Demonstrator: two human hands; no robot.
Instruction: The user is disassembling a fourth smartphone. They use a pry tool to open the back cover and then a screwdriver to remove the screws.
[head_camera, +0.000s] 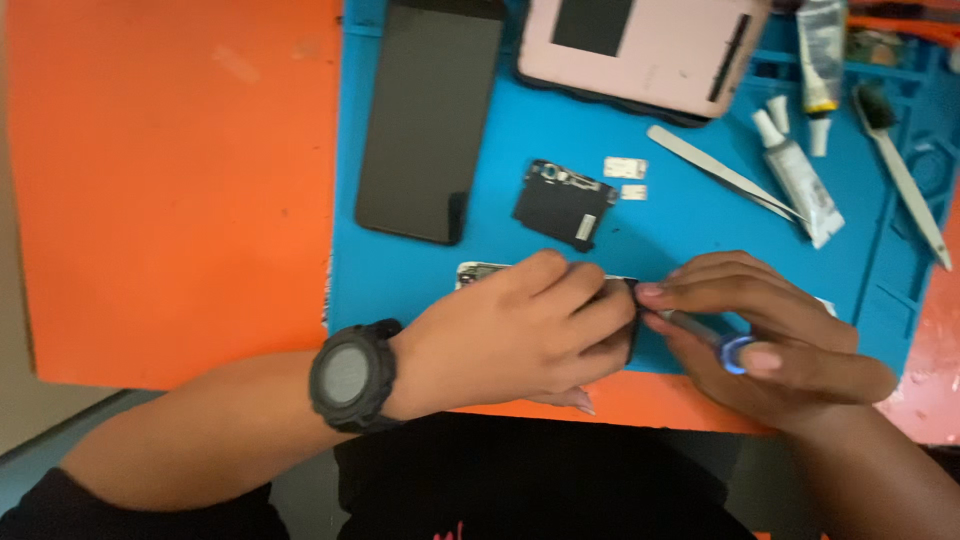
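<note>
My left hand (520, 335), with a black watch (350, 375) on its wrist, lies over an opened phone body (478, 272) at the near edge of a blue work mat (670, 225) and grips it. Most of that phone is hidden under my fingers. My right hand (770, 340) holds a small screwdriver (715, 335) with a blue collar, its tip pointing at the phone where the two hands meet.
A black phone screen (430, 115) lies on the mat's left. A pink phone back (640, 50) sits at the top, a dark inner cover (563, 203) and two small metal plates (626, 168) mid-mat. Tweezers (720, 172), glue tubes (800, 180) and a brush (900, 165) lie right. The table (170, 180) is orange.
</note>
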